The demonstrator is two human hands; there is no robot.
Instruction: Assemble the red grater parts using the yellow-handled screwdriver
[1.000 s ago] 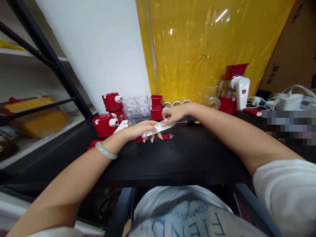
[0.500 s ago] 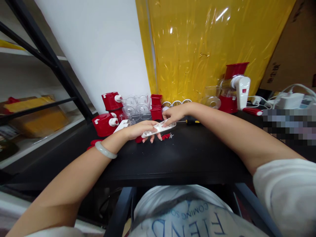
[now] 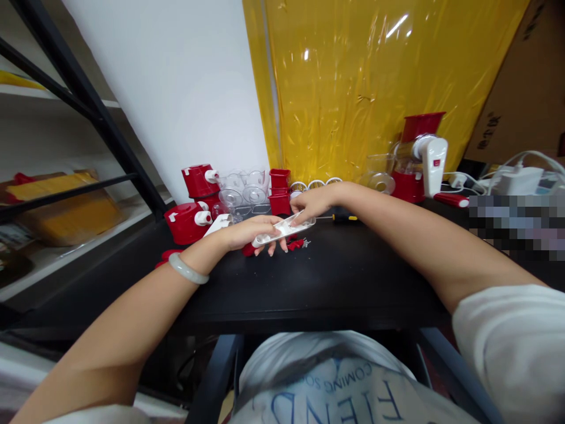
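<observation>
A long white plastic part [image 3: 283, 231] is held just above the black table [image 3: 335, 277]. My left hand [image 3: 249, 231] is closed around its near end, a pale bangle on that wrist. My right hand [image 3: 311, 204] pinches down on the part's far end with its fingertips. Small red pieces [image 3: 295, 244] and a few loose screws [image 3: 305, 242] lie on the table right under the part. A screwdriver with a black and yellow handle [image 3: 342, 218] rests just beyond my right hand.
Red housings [image 3: 188, 222], clear plastic cups [image 3: 247, 191] and red boxes [image 3: 279, 191] stand at the table's back left. An assembled red and white appliance [image 3: 421, 159] stands back right, with white cables [image 3: 512, 176] beyond. A yellow plastic sheet [image 3: 375, 82] hangs behind. Dark shelving [image 3: 88, 112] is at left.
Almost nothing differs: my right fingertips have shifted slightly on the white part's far end, and both hands keep hold of it in the same place.
</observation>
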